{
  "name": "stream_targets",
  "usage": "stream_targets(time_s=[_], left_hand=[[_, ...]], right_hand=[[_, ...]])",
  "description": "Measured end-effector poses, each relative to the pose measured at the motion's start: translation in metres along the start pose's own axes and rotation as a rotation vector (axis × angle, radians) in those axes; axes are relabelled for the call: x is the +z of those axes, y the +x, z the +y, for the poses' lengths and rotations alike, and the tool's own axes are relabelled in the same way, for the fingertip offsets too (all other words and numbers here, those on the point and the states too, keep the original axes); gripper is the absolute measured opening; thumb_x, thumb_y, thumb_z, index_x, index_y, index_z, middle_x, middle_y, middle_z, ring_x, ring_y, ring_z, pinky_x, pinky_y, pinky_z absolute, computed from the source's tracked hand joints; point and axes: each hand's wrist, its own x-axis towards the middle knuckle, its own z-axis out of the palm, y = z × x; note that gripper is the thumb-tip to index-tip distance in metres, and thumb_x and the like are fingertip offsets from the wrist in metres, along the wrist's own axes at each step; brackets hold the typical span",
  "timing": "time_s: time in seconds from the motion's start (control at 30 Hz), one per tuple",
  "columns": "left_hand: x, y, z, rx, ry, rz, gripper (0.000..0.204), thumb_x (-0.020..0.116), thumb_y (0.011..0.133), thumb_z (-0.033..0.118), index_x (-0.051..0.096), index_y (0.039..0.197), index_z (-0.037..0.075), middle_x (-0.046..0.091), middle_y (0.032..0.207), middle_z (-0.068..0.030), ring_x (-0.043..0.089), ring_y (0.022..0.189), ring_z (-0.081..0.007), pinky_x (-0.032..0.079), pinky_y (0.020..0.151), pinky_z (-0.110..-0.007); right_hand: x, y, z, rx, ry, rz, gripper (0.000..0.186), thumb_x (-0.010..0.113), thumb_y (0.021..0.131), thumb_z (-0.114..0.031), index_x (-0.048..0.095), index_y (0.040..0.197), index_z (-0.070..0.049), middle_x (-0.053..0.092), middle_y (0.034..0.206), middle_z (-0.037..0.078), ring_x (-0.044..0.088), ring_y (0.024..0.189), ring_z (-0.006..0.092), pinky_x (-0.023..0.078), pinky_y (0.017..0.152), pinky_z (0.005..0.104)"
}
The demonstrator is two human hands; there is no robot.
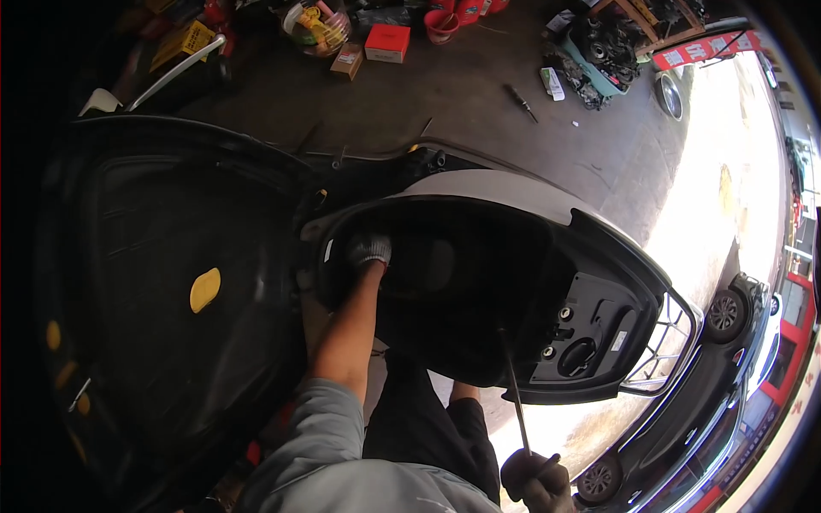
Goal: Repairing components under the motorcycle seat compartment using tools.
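Note:
My left hand [369, 250], in a grey glove, reaches into the left part of the dark storage bin [436, 291] of a scooter; its fingers are lost in shadow. In my right hand [532, 480], low in the view, is a long metal rod tool [517, 402] with a dark handle, its far part over the bin's right side. The raised seat [145, 239], black underneath with a yellow patch [204, 290], lies to the left. A panel [588, 333] with round fittings is at the bin's right end, beside a metal rear rack [663, 342].
Across the floor are boxes [386, 44], red containers [441, 26], a loose tool [520, 103] and a teal tray of parts [599, 60]. A metal tube [175, 73] rises at upper left. A dark car [684, 402] stands at the right beside the sunlit ground.

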Motion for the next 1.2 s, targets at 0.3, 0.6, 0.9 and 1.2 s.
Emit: stream_targets(time_s=[0.3,0.6,0.9,1.2], left_hand=[[0.0,0.001,0.004,0.065,0.207,-0.038,0.035,0.04,0.096,0.026,0.064,0.116,0.01,0.065,0.115,-0.016,0.063,0.103,-0.0324,0.052,0.087,-0.043],[0.05,0.012,-0.078,-0.284,-1.184,0.606,0.027,0.065,0.089,0.024,0.066,0.108,0.005,0.068,0.097,-0.0112,0.066,0.086,-0.0235,0.054,0.077,-0.036],[-0.065,-0.134,0.02,-0.242,-2.564,-0.587,0.006,0.065,0.09,0.017,0.063,0.092,0.012,0.063,0.08,-0.0004,0.058,0.068,-0.0136,0.048,0.067,-0.028],[-0.077,-0.153,0.004,-0.142,-2.425,-0.722,0.012,0.059,0.094,0.018,0.06,0.089,0.007,0.062,0.073,-0.0028,0.058,0.064,-0.0133,0.048,0.063,-0.028]], right_hand=[[-0.005,0.0,0.021,0.001,0.186,-0.023,0.025,0.051,0.096,-0.018,0.06,0.099,0.006,0.06,0.088,0.01,0.056,0.067,0.0141,0.045,0.058,0.0261],[0.013,0.013,-0.018,-0.086,0.1,-0.114,0.018,0.049,0.095,-0.01,0.059,0.098,0.004,0.059,0.09,0.01,0.059,0.078,0.0173,0.047,0.067,0.0278],[-0.012,0.042,0.0,-0.27,0.038,0.325,0.041,0.054,0.095,-0.038,0.053,0.079,-0.001,0.049,0.06,0.003,0.041,0.048,0.0067,0.03,0.044,0.0228],[-0.019,0.056,-0.005,-0.263,0.228,0.175,0.045,0.049,0.099,-0.04,0.047,0.068,-0.006,0.046,0.058,0.004,0.042,0.048,0.0111,0.03,0.043,0.0252]])
